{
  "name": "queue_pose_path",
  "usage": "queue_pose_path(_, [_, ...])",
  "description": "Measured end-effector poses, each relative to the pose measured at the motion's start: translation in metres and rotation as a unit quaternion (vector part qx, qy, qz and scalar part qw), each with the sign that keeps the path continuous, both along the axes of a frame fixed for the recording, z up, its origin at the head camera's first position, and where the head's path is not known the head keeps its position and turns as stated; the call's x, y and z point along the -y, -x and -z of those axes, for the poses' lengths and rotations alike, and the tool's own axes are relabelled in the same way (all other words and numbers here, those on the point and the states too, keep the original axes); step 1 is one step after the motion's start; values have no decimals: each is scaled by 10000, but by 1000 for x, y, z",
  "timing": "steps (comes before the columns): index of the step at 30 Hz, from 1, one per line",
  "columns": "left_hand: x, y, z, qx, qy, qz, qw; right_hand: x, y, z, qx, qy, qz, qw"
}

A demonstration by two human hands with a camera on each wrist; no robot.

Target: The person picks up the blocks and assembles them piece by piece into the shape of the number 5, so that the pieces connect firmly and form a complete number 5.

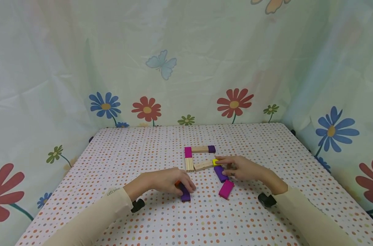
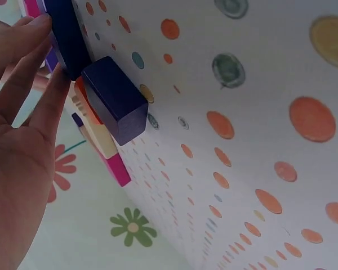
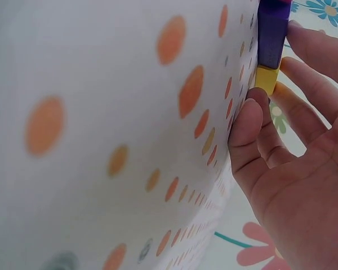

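Observation:
My left hand [image 1: 171, 181] bends over a purple block [image 1: 185, 193] and appears to pinch it between thumb and fingers. An orange block [image 1: 177, 183] peeks out under that hand. In the left wrist view a second purple block [image 2: 114, 101] lies close beside the held one [image 2: 67, 39]. My right hand [image 1: 240, 167] touches a yellow block [image 1: 215, 162] with its fingertips, its thumb against another purple block [image 1: 220, 173]. The right wrist view shows the yellow block [image 3: 266, 80] end to end with the purple one [image 3: 271, 36], and the lower fingers bent near the tabletop.
A magenta block [image 1: 226, 189] lies near the right thumb. Farther back, wooden blocks [image 1: 200, 149] [image 1: 204, 165], a striped-looking wooden piece [image 1: 189, 164], a magenta block [image 1: 188, 152] and a dark purple block [image 1: 211, 149] form an angular outline on the dotted tablecloth [image 1: 137, 147].

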State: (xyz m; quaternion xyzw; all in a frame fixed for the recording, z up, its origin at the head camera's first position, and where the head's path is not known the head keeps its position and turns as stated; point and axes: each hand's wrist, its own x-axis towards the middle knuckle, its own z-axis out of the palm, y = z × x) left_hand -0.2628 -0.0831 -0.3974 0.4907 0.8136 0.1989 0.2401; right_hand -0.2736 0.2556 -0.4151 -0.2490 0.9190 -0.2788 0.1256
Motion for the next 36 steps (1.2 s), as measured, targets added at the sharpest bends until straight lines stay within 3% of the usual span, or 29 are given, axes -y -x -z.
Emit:
queue_pose_path(10, [-5, 0, -1, -292, 82, 341, 9990, 0, 0, 1, 53, 61, 14, 10000])
queue_pose_path(18, [-13, -6, 2, -963, -47, 565, 9937, 0, -1, -1, 32, 50, 0, 10000])
queue_pose_path(28, [-28, -23, 10, -1163, -272, -15, 9928, 0, -3, 0, 40, 140, -44, 9999])
queue_pose_path(36, [-38, -38, 10, -1683, -257, -325, 9849, -1, -3, -1, -61, 153, -154, 9997])
